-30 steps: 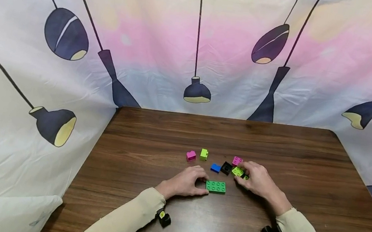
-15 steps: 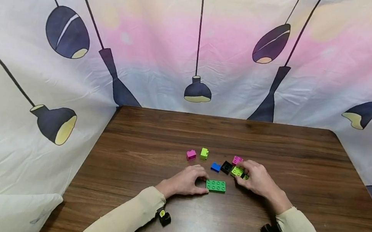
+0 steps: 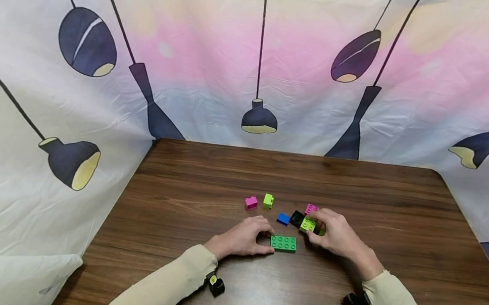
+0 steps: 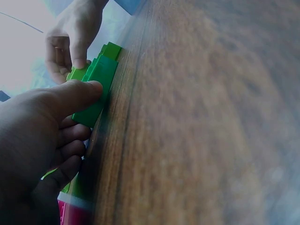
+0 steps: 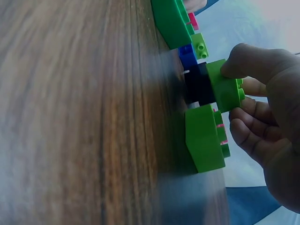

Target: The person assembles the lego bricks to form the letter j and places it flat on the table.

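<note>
My left hand [image 3: 245, 237] holds the left end of a green eight-stud toy building brick [image 3: 283, 244] on the table, thumb at the near side and fingers behind. In the left wrist view the thumb lies along the side of that green brick [image 4: 99, 89]. My right hand [image 3: 338, 233] pinches a lime green four-stud brick [image 3: 308, 225] by thumb and fingertips. The right wrist view has this lime brick [image 5: 226, 86] raised off the tabletop, close to a black brick [image 5: 200, 84]. Below it stands a green brick with a slanted end [image 5: 204, 138], partly hidden by my right hand in the head view.
A blue brick [image 3: 283, 219] lies left of the black one. Farther left are a small lime brick [image 3: 268, 201] and a pink brick [image 3: 251, 203]. Another pink brick [image 3: 312, 209] sits just behind my right fingers. A printed cloth [image 3: 218, 68] hangs behind the wooden table [image 3: 224, 170].
My right hand has shifted slightly left with the lime brick, away from the slanted green brick and nearer the black one. My left hand and the eight-stud green brick stay put.
</note>
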Tool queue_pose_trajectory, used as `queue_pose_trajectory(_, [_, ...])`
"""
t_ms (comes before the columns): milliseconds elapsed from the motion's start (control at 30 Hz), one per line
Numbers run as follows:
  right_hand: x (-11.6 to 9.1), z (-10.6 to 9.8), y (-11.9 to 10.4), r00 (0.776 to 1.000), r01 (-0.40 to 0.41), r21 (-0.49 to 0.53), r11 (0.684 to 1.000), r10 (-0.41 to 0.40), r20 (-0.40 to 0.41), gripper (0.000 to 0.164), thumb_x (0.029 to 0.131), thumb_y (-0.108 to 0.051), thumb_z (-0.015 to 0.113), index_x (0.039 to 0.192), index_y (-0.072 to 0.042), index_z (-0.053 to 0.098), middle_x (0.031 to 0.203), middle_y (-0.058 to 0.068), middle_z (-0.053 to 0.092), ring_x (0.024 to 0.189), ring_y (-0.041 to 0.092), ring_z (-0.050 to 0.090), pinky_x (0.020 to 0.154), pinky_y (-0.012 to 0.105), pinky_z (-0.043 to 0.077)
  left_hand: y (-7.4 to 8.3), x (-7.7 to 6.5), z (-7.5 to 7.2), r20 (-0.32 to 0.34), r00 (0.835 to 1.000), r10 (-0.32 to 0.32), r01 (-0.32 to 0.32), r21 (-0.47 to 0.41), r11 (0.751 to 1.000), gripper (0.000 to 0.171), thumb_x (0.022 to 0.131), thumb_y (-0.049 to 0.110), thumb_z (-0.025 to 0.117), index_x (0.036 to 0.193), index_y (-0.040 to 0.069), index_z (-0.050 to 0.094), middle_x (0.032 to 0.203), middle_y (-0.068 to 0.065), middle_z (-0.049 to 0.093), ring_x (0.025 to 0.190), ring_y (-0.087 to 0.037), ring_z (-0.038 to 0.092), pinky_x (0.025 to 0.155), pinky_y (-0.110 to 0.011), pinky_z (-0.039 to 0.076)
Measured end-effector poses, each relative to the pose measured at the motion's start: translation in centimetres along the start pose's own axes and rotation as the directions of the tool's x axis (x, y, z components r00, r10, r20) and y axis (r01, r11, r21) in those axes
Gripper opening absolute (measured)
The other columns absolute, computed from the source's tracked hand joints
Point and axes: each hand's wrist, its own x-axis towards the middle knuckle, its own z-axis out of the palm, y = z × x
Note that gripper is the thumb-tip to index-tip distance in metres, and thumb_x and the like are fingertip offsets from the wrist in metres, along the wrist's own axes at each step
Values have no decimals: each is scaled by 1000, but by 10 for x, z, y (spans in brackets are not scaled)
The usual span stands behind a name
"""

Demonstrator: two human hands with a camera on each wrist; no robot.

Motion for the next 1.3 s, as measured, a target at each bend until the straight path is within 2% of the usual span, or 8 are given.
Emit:
queue_pose_trajectory(433, [1, -2, -9, 998, 69, 26, 997, -69, 12, 33, 77, -14, 77, 108, -11, 68, 97, -1, 62, 73, 8, 55, 60, 21, 48, 0, 0, -1, 1, 1000, 1, -1, -4, 1000, 35, 84, 40, 75, 107, 14, 70, 103, 6, 66, 99, -8, 59, 88, -22, 48])
queue_pose_trajectory(867, [2, 0, -12, 987, 137, 86, 987, -143, 68, 30, 81, -17, 74, 110, -13, 67, 104, -4, 63, 81, 7, 56, 67, 23, 51, 0, 0, -1, -12, 1000, 20, -20, -7, 1000, 34, 84, 39, 75, 106, 14, 70, 102, 6, 66, 98, -8, 59, 87, -22, 49])
queue_pose_trajectory(1133, [0, 3, -14, 982, 144, 102, 984, -154, 104, 31, 82, -17, 73, 112, -13, 66, 108, -3, 63, 84, 7, 56, 70, 23, 51, 1, 0, -1, -9, 1000, 15, -15, -11, 1000, 34, 84, 39, 75, 106, 14, 70, 102, 6, 66, 98, -8, 59, 87, -21, 48])
queue_pose_trajectory(1300, [-1, 5, -15, 981, 158, 113, 981, -169, 98, 32, 81, -15, 72, 112, -12, 66, 108, -3, 63, 83, 7, 56, 68, 23, 51, 0, 1, -2, -9, 1000, 19, -20, -11, 1000, 34, 84, 39, 75, 106, 14, 70, 102, 5, 66, 98, -8, 59, 87, -21, 48])
